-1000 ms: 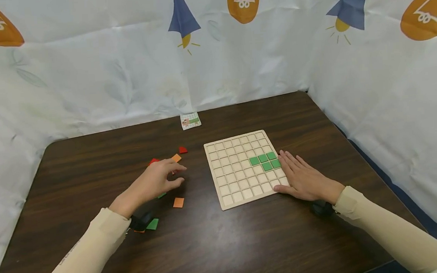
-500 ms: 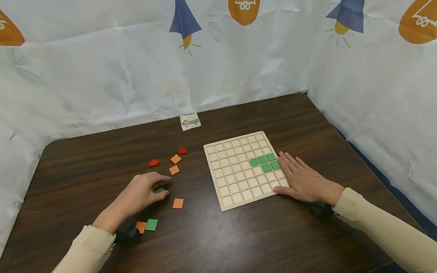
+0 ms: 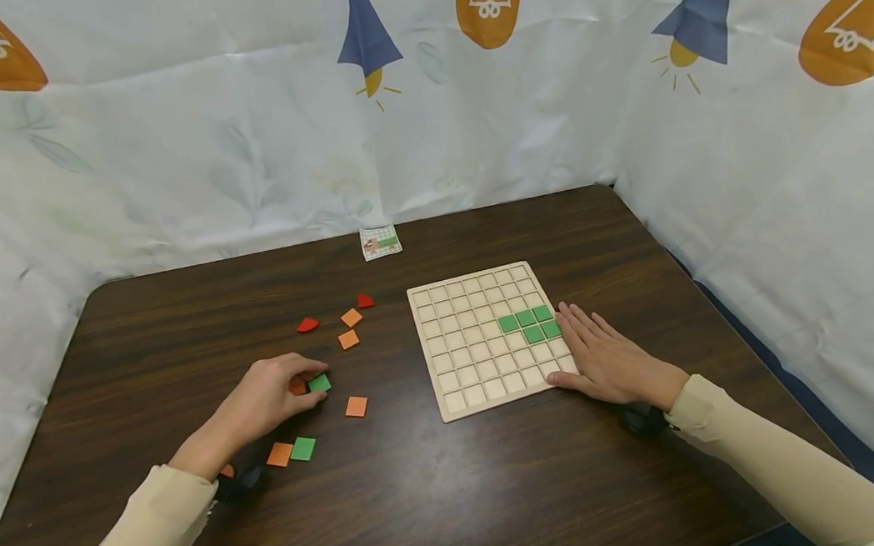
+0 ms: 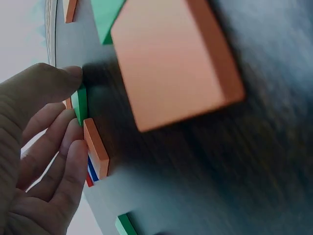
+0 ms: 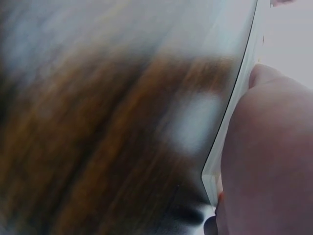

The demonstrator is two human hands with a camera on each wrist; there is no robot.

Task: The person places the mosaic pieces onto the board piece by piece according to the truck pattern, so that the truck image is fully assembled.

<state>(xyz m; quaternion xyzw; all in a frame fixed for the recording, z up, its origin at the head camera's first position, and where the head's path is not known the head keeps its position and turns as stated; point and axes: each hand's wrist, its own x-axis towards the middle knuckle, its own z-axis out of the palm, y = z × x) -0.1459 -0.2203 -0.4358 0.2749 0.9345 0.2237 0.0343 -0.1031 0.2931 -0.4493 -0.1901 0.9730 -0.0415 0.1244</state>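
Left hand (image 3: 264, 400) pinches a small green square tile (image 3: 319, 384) between thumb and curled fingers, on the dark counter well left of the wooden grid board (image 3: 486, 337). Right hand (image 3: 608, 363) lies flat, fingers straight and together, on that board's right edge, beside four placed green tiles (image 3: 530, 323). Left hand is nearer the loose tile.

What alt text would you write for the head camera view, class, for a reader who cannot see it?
A person's left hand pinches a green tile on a dark wooden table, among loose orange, red and green tiles. The right hand lies flat on the right edge of a wooden grid board that holds four green tiles.
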